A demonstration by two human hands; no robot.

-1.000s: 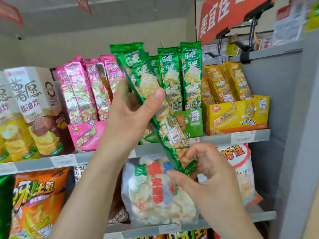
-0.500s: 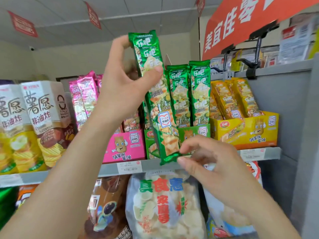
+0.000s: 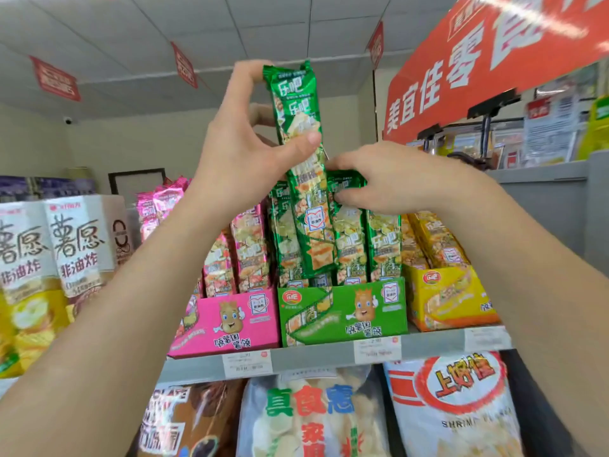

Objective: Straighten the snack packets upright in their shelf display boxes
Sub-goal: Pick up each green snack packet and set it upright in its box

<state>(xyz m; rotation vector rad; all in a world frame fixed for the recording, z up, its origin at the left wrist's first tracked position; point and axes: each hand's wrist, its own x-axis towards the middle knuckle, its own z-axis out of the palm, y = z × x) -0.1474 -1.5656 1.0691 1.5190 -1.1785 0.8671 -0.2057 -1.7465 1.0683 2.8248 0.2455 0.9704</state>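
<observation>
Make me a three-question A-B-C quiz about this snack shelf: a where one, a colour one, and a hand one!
1. Where does the green box sit?
A. Between the pink box and the yellow box.
B. On the floor.
C. In a trolley.
2. What colour is the packet the left hand holds up?
A. Pink.
B. Yellow.
C. Green.
3. What is the right hand doing?
A. Hanging idle.
B. Gripping the standing packets.
C. Holding a tag.
Answers: 1 A, a box flanks each side; 2 C, green wrapper; 3 B, it curls over their tops.
</observation>
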